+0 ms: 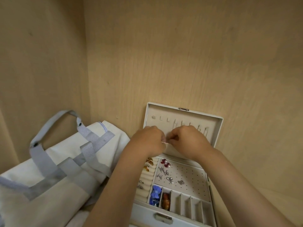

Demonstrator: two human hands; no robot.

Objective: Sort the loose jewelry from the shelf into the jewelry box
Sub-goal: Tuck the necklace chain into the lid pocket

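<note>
- Light wood-grain back panel (180, 54) and side wall of a cabinet enclose the shelf on which everything sits.
- A white canvas bag with grey webbing handles (68, 161) lies on the left of the shelf, just beside the box.
- A white rectangular jewelry box with beige lining (144, 210) stands open on the right. Its lid (218, 128) is upright against the back panel, with a row of hooks across the inside and a metal clasp (183, 108) on its top edge.
- The left hand (147, 143) and the right hand (190, 141) meet in front of the lid's lining, above the tray. Each grip is curled tight, fingertips together, pinching a small pale piece (165, 142) between the two hands. It is too small to tell what it is.
- A beige perforated earring panel (191, 176) fills the tray's upper right. On it sit red bow earrings with pearls (165, 163) and several silver studs (164, 172).
- A column of beige ring rolls (146, 182) runs down the tray's left side, with gold-amber pieces (148, 163) tucked in near its top.
- In the narrow front compartments, a blue bow piece (155, 191) lies in the leftmost and an orange-brown piece (166, 200) in the next.
</note>
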